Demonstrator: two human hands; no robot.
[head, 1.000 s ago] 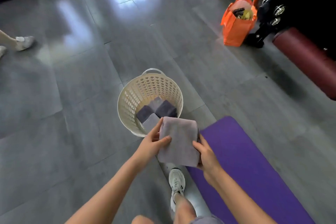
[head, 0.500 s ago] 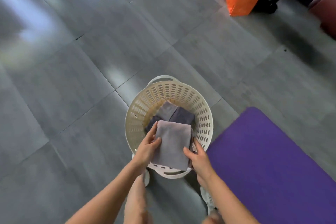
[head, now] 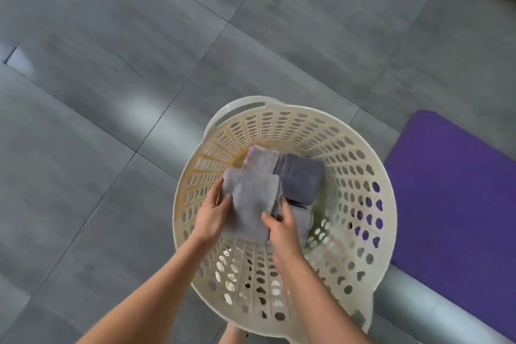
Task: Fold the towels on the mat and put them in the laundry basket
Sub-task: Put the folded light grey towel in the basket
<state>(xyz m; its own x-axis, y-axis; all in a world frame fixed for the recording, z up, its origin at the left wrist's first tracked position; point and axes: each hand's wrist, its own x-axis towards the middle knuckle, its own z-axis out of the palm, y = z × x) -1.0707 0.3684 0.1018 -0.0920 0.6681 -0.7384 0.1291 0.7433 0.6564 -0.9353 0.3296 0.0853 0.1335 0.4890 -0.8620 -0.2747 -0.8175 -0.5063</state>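
1. Both of the person's arms reach down into the cream laundry basket (head: 360, 176), which stands on the grey tiled floor (head: 111, 92).
2. The left hand (head: 213, 213) grips the left edge of a folded light grey towel (head: 251, 201), thumb on top and fingers curled under the cloth.
3. The right hand (head: 282, 227) pinches the same towel at its near right corner, thumb on top.
4. That towel sits low inside the basket, over its left half, lying partly on the towels beneath it.
5. A folded dark grey towel (head: 303, 179) lies just to its right, touching it.
6. Another light towel (head: 261, 160) shows at the far side, partly covered.
7. A further pale fold (head: 304, 220) peeks out beside the right wrist.
8. The purple mat (head: 458, 190) lies on the floor to the right of the basket, close to its rim.
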